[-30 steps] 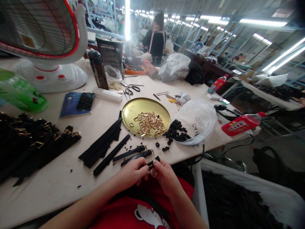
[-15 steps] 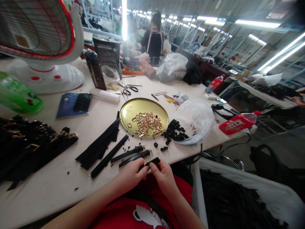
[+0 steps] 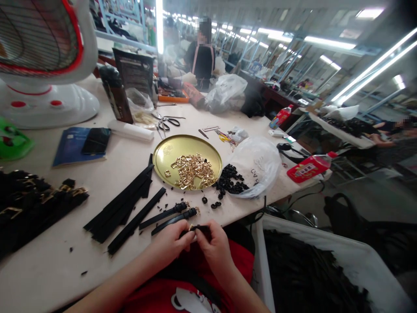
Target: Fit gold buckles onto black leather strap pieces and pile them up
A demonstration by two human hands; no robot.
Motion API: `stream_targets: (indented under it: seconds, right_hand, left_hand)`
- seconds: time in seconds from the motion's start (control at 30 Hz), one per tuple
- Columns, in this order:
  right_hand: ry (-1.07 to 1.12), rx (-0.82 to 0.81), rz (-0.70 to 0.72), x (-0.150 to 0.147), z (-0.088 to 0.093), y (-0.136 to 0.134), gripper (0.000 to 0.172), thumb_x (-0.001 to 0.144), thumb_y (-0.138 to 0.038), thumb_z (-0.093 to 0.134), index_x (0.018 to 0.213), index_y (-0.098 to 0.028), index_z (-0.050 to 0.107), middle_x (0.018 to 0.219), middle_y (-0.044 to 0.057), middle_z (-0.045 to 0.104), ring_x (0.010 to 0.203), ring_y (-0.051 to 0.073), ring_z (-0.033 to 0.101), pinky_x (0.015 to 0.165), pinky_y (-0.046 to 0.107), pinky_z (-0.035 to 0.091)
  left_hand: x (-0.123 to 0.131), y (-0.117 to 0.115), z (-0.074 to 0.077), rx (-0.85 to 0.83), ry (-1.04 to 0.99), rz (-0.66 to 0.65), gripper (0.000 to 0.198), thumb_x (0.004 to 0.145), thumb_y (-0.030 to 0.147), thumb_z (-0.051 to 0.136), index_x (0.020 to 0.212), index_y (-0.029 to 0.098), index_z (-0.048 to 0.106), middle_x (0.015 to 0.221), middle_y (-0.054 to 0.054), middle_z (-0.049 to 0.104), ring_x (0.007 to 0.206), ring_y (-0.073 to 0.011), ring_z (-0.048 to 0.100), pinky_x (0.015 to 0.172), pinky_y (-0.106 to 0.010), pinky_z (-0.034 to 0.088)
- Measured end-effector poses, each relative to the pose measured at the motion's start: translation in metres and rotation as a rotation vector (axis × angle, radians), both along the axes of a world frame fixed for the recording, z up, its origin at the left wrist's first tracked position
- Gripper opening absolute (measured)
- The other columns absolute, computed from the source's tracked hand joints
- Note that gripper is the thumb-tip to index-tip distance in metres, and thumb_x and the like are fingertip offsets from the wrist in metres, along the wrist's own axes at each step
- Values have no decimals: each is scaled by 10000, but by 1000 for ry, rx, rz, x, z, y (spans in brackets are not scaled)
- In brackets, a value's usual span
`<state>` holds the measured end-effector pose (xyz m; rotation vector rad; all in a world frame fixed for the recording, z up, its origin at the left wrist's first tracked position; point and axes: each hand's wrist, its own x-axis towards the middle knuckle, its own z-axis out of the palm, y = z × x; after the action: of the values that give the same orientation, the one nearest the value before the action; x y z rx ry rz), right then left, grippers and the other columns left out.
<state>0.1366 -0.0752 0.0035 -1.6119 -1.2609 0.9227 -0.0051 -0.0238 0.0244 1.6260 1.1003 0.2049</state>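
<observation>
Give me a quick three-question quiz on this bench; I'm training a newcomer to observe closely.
1. True or false: the left hand and the right hand both pinch the same black strap.
2. What is heaped in the round gold tray? A gold buckles; B coins; C screws.
3. Name what the phone lies on.
Key: 1 true; 2 A; 3 the blue notebook.
</observation>
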Motion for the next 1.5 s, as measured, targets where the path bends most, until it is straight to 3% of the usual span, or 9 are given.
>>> stream_targets:
  seconds: [0.17, 0.33, 0.57, 0.7, 0.83, 0.93, 1.13, 1.37, 1.5]
  right_hand:
    - [388, -110, 188, 6, 4, 7, 105, 742, -299, 590, 755, -196, 569, 654, -29, 558, 609, 124, 499, 572, 228, 373]
    - [310, -159, 415, 33, 6, 18, 198, 788, -334, 534, 896, -184, 604, 809, 16, 622, 738, 151, 555, 664, 246, 411]
    - [-594, -58, 24, 108, -28, 83, 100, 769, -165, 495, 800, -182, 589, 829, 48, 580, 767, 174, 543, 705, 266, 401]
    - [-653, -57, 64, 117, -43, 103, 122, 683, -82, 545, 708, -191, 593, 797, 53, 565, 779, 196, 525, 729, 288, 373]
    - [-628, -11, 54, 109, -33, 97, 69, 728, -139, 533, 699, -184, 577, 789, 48, 548, 755, 181, 508, 712, 282, 370]
    - [-403, 22, 71, 92, -14, 80, 130, 766, -277, 536, 683, -178, 548, 730, 19, 532, 677, 151, 493, 646, 255, 379]
    - [524, -117, 99, 41, 8, 37, 291, 765, -441, 542, 679, -164, 523, 598, -11, 543, 551, 102, 445, 578, 233, 348]
    - [572, -103, -4, 23, 10, 20, 255, 704, -392, 632, 662, -166, 523, 512, -59, 442, 488, 66, 364, 510, 197, 299]
    - [597, -78, -20, 21, 8, 17, 209, 695, -358, 637, 744, -189, 524, 493, -81, 419, 434, 57, 338, 453, 189, 274]
  left_hand:
    - [-1, 8, -7, -134, -24, -6, 295, 723, 476, 458, 643, 194, 418, 472, 65, 465, 392, -91, 395, 381, -189, 273]
    - [4, 16, -17, -96, -94, -28, 325, 748, 368, 447, 1021, 193, 459, 633, 49, 550, 483, -104, 476, 457, -194, 342]
    - [7, 31, -22, -16, 1, -21, 278, 797, 419, 380, 764, 189, 534, 535, 54, 492, 539, -122, 457, 541, -215, 325]
    - [5, 31, -23, -50, -32, 0, 255, 787, 413, 397, 729, 194, 513, 522, 62, 473, 530, -119, 443, 538, -209, 322]
    - [3, 27, -17, -55, -48, 31, 237, 788, 397, 397, 744, 196, 514, 513, 69, 470, 467, -101, 405, 501, -203, 306]
    - [2, 25, -9, -23, -75, 75, 252, 782, 418, 407, 734, 196, 515, 503, 71, 469, 441, -93, 385, 472, -201, 290]
    - [7, 17, 11, 80, -166, 139, 261, 784, 413, 414, 712, 187, 524, 484, 77, 455, 448, -91, 392, 494, -201, 306]
    - [6, 6, 7, 104, -120, 156, 263, 757, 406, 447, 649, 177, 519, 459, 69, 467, 445, -86, 397, 471, -197, 276]
    - [5, 5, 0, -197, -224, 199, 251, 711, 435, 486, 653, 191, 467, 383, 93, 424, 334, -62, 309, 380, -183, 212]
